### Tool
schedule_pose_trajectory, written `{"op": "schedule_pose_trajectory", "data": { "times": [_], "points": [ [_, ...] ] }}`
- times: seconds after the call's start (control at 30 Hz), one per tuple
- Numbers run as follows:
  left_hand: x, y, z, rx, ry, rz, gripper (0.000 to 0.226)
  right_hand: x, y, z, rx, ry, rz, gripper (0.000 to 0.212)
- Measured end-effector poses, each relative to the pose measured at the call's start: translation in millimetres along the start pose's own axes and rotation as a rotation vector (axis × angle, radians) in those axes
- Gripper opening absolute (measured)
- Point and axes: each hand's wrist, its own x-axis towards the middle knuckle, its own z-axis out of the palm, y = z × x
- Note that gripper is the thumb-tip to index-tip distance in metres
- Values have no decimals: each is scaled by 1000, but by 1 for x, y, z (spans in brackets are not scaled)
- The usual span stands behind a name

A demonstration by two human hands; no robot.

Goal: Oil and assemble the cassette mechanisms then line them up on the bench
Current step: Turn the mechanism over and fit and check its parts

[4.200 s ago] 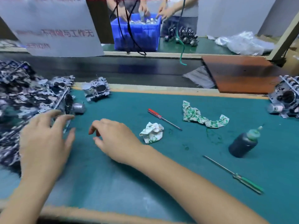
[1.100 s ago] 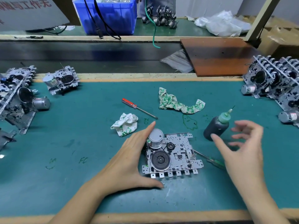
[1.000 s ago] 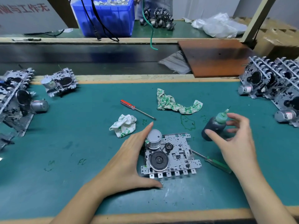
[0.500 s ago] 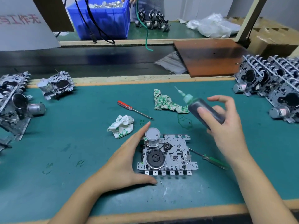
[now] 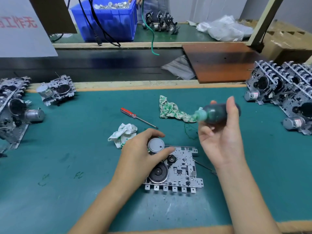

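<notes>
Left hand (image 5: 141, 159) grips motor (image 5: 156, 145) on cassette mechanism (image 5: 179, 171); right hand (image 5: 221, 141) holds oil bottle (image 5: 217, 114) above bench (image 5: 67, 166), tilted sideways.

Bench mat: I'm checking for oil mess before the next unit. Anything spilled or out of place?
Green scribble-like stains mark the bench mat below the stained rag, and at lower left. The green-handled screwdriver lies mostly hidden behind the right hand. No fresh pool shows.

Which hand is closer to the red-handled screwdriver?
Left. The left hand grips the mechanism's round silver motor just below the red-handled screwdriver; the right hand holds the dark oil bottle farther right.
</notes>
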Motion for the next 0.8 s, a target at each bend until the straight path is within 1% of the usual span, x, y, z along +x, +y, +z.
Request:
{"op": "schedule_pose_trajectory", "data": {
  "times": [0.1, 0.13, 0.2, 0.27, 0.33, 0.4, 0.47, 0.57, 0.8],
  "points": [
    [0, -3, -2, -89, 2, -59, 49, 0, -1, -6, -71, 18, -56, 27],
    [0, -4, -3, -144, 1, -76, 45, 0, 0, -7, -125, 11, -71, 29],
    [-1, -7, -4, -283, 3, -80, 27, -1, 5, -7, -250, 2, -95, 34],
    [-4, -10, -4, -362, 23, -54, 22, -2, 11, -7, -397, 31, -117, 42],
    [-6, -12, -1, -388, 20, -49, 17, -1, 17, -7, -505, 60, -137, 39],
    [-8, -14, 1, -382, 12, -47, 14, 0, 22, -7, -589, 41, -145, 34],
    [-8, -16, 2, -369, 19, -36, 14, 0, 26, -7, -679, 14, -150, 34],
    [-8, -17, 2, -364, 30, -28, 16, 1, 32, -9, -721, -11, -145, 33],
    [-8, -18, 4, -363, 44, -32, 19, 2, 36, -10, -714, -78, -160, 27]
  ]
}}
